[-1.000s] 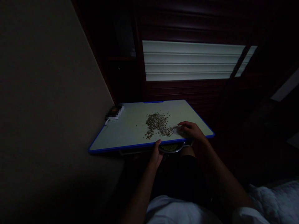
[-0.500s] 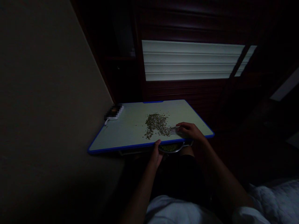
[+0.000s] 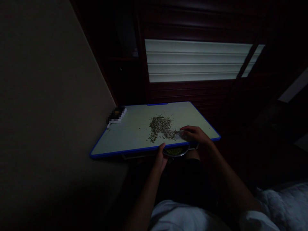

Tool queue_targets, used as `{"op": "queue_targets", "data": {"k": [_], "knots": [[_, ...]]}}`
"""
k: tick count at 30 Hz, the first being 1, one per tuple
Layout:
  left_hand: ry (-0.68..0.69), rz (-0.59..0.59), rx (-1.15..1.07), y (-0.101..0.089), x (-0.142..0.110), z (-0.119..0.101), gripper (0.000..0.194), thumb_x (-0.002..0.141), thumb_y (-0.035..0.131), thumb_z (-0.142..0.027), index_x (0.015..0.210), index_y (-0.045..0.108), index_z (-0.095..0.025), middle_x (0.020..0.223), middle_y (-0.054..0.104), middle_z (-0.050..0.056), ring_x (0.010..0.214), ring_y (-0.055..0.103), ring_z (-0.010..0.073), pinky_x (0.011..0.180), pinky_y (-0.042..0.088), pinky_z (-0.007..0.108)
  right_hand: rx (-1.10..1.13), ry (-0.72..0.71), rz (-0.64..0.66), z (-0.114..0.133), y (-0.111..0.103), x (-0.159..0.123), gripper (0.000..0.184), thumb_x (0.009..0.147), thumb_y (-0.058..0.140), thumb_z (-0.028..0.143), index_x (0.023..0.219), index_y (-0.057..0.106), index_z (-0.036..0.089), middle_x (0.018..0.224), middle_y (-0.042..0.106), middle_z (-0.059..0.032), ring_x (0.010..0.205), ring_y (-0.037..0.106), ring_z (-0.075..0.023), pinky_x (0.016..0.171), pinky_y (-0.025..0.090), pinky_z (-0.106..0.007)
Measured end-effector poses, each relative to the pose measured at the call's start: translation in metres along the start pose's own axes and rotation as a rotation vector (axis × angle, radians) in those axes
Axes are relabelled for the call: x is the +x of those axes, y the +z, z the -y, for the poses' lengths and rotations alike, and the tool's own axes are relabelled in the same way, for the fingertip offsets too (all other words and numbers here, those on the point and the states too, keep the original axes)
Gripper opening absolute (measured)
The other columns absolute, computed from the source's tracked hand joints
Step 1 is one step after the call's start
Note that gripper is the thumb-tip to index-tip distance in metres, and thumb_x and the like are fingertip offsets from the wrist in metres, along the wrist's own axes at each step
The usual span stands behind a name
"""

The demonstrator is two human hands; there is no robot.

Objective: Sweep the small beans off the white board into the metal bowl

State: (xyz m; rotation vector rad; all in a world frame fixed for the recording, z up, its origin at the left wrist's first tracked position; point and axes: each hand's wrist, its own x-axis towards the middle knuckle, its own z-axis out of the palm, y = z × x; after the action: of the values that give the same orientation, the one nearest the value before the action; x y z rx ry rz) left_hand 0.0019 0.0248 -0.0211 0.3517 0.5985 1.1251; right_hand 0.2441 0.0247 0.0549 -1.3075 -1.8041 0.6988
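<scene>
In the head view, gripping the left end of the bowl (image 3: 176,152) with the left hand (image 3: 162,158), thumb at the near blue edge of the table (image 3: 125,133). Holding green grains (image 3: 173,150) in that bowl, partly tucked beneath the tabletop. With the right hand (image 3: 193,134), reaching over the table's right part, fingers bent, at a pale thing (image 3: 179,135); too dark to tell whether gripping it or only touching. Spread loosely across mid-table, left of the right hand: brown grains (image 3: 160,126). At the far left corner, near the wall (image 3: 55,80), see a blurred device (image 3: 117,115). Beyond the table, note a dark cabinet (image 3: 187,30) with pale slats (image 3: 192,61); at lower right, pale bedding (image 3: 284,202)
</scene>
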Motion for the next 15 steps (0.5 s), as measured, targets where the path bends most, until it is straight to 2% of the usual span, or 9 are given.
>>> {"op": "queue_targets", "data": {"k": [11,15], "knots": [[0.027,0.003,-0.013,-0.0003,0.0019,0.0017,0.035,0.087,0.071,-0.028,0.12,0.069,-0.019,0.113,0.081,0.009,0.12,0.071,0.0278,0.107,0.055,0.045,0.025,-0.005,0.01,0.0055,0.0009,-0.0007,0.035,0.101,0.062,0.044,0.124,0.067,0.017,0.124,0.071,-0.0089,0.111,0.069,-0.0236,0.1,0.055,-0.048],[0.012,0.002,-0.009,-0.0005,0.0027,0.0018,0.034,0.087,0.071,-0.028,0.12,0.069,-0.02,0.115,0.08,0.008,0.122,0.07,0.0276,0.107,0.055,0.045,0.044,-0.008,0.016,0.0066,0.0012,-0.0002,0.039,0.101,0.061,0.046,0.126,0.067,0.017,0.12,0.073,-0.0091,0.109,0.071,-0.0232,0.1,0.055,-0.049]]}}
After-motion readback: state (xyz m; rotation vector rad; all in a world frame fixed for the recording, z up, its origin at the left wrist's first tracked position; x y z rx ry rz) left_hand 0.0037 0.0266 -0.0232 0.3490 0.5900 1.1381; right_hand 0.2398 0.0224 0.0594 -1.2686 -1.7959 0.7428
